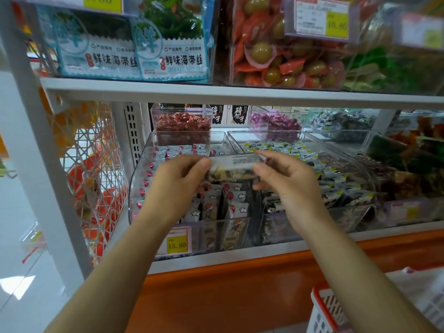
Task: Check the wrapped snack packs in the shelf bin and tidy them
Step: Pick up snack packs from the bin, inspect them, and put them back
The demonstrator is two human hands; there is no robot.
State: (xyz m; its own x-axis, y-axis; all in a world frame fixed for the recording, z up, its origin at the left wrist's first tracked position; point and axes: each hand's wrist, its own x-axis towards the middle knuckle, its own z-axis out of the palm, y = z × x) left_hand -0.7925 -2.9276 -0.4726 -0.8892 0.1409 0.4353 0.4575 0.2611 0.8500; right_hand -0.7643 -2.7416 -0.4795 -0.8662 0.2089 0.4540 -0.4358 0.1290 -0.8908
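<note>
A clear plastic shelf bin (pixel 144 164) on the lower shelf holds several small wrapped snack packs (pixel 225 200) printed with clouds and red dots. Above the bin I hold one wrapped snack pack (pixel 234 168) level, its printed label side up. My left hand (pixel 177 181) pinches its left end and my right hand (pixel 286 179) pinches its right end. The pack's ends are hidden under my fingers.
A second clear bin (pixel 348 169) of black, white and yellow packs stands to the right. A yellow price tag (pixel 176 243) reads 15.80. The upper shelf (pixel 216 91) carries seaweed packs and egg snacks. A wire rack (pixel 96 179) is left; a red and white basket (pixel 329 308) is below right.
</note>
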